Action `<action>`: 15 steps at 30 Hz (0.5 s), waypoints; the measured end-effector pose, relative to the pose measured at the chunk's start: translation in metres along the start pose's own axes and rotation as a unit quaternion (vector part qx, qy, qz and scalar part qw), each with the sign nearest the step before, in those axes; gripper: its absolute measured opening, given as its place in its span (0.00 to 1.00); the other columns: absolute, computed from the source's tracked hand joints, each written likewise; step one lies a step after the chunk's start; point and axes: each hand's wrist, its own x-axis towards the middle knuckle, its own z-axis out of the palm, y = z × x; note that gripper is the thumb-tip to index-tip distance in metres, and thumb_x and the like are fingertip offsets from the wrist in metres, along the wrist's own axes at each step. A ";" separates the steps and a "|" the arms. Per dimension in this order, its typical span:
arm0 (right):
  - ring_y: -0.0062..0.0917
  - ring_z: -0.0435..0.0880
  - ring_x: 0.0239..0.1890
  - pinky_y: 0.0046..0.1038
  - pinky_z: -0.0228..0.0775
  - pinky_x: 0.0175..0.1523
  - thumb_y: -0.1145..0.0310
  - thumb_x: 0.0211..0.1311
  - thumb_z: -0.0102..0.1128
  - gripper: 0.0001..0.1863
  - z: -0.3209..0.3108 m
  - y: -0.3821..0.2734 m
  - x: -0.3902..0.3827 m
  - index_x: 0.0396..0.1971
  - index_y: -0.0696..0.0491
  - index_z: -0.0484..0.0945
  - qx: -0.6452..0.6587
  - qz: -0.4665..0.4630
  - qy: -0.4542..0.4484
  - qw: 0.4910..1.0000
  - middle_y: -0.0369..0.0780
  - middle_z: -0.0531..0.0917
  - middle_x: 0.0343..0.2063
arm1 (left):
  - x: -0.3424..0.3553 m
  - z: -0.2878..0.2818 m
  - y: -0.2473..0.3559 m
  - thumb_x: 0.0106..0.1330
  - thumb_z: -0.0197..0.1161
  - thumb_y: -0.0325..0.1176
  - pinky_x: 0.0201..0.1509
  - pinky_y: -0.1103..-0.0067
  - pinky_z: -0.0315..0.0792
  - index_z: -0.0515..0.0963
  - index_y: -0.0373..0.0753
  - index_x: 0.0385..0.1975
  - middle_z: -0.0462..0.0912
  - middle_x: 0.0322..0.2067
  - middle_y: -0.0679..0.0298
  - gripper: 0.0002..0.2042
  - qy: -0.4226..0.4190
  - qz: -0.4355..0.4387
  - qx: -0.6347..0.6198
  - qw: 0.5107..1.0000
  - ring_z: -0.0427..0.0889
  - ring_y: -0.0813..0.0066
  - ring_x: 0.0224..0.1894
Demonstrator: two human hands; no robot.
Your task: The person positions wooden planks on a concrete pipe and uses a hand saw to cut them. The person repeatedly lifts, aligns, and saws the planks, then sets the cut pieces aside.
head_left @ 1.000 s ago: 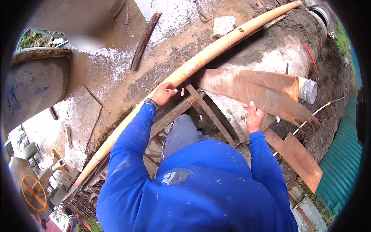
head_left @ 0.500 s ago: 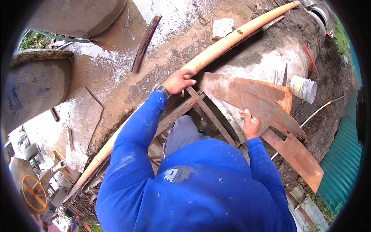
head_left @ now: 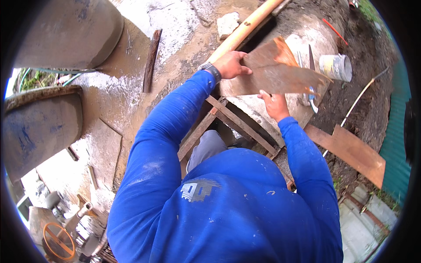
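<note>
A thin brown plywood sheet [head_left: 280, 79] with a ragged, splintered right end is held up in front of me. My left hand [head_left: 232, 65] is closed on its left edge, with the thumb on the upper face. At the lower edge, my right hand [head_left: 277, 106] grips it from beneath; part of its fingers is hidden by the sheet. Beneath lies a pale concrete surface [head_left: 241, 103] beside a wooden frame [head_left: 245, 120]. An orange-yellow pole [head_left: 245, 30] runs past my left hand.
A white bucket [head_left: 335, 66] lies tipped on the right, near a dark pointed blade [head_left: 311, 57] and a blue-handled tool [head_left: 312, 98]. Another plywood piece [head_left: 351, 149] lies lower right. A dark stick [head_left: 152, 61] and a pale stone block [head_left: 228, 25] lie beyond; large barrels [head_left: 44, 118] stand left.
Both hands have lifted the plywood sheet and turned it so its right end swings up and away. It has come apart from the lower plywood piece. My view has shifted too.
</note>
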 end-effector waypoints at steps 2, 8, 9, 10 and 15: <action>0.51 0.86 0.42 0.43 0.75 0.52 0.63 0.68 0.62 0.13 -0.004 0.004 0.007 0.39 0.58 0.87 -0.020 -0.054 0.020 0.998 0.50 0.89 0.36 | -0.012 -0.004 0.019 0.59 0.77 0.47 0.60 0.68 0.77 0.75 0.26 0.62 0.87 0.47 0.42 0.37 0.006 -0.034 0.007 0.999 0.86 0.50 0.53; 0.58 0.83 0.43 0.48 0.75 0.51 0.55 0.67 0.65 0.22 -0.020 0.014 0.034 0.36 0.63 0.85 -0.083 -0.096 -0.003 0.992 0.58 0.85 0.36 | -0.022 0.022 0.004 0.59 0.78 0.40 0.55 0.69 0.80 0.80 0.29 0.56 0.89 0.44 0.44 0.29 0.126 -0.047 -0.054 0.989 0.89 0.57 0.48; 0.58 0.83 0.43 0.48 0.75 0.50 0.53 0.66 0.65 0.24 -0.020 0.023 0.039 0.36 0.64 0.85 -0.112 -0.076 -0.016 0.991 0.59 0.85 0.36 | -0.016 0.032 -0.013 0.60 0.77 0.35 0.52 0.70 0.81 0.82 0.30 0.53 0.90 0.42 0.48 0.23 0.123 -0.030 -0.152 0.980 0.90 0.63 0.45; 0.58 0.82 0.43 0.48 0.75 0.50 0.52 0.66 0.65 0.26 -0.018 0.028 0.039 0.37 0.65 0.84 -0.141 -0.056 -0.034 0.988 0.61 0.84 0.36 | -0.015 0.033 -0.013 0.61 0.76 0.31 0.52 0.71 0.80 0.82 0.32 0.52 0.90 0.43 0.51 0.21 0.130 -0.032 -0.150 0.980 0.89 0.68 0.44; 0.55 0.84 0.42 0.49 0.76 0.50 0.47 0.67 0.63 0.28 -0.023 -0.022 0.029 0.34 0.64 0.85 -0.155 -0.002 -0.056 0.986 0.59 0.85 0.34 | -0.021 0.022 -0.023 0.65 0.72 0.25 0.49 0.74 0.80 0.81 0.31 0.50 0.90 0.41 0.58 0.14 0.122 -0.029 -0.162 0.979 0.87 0.72 0.41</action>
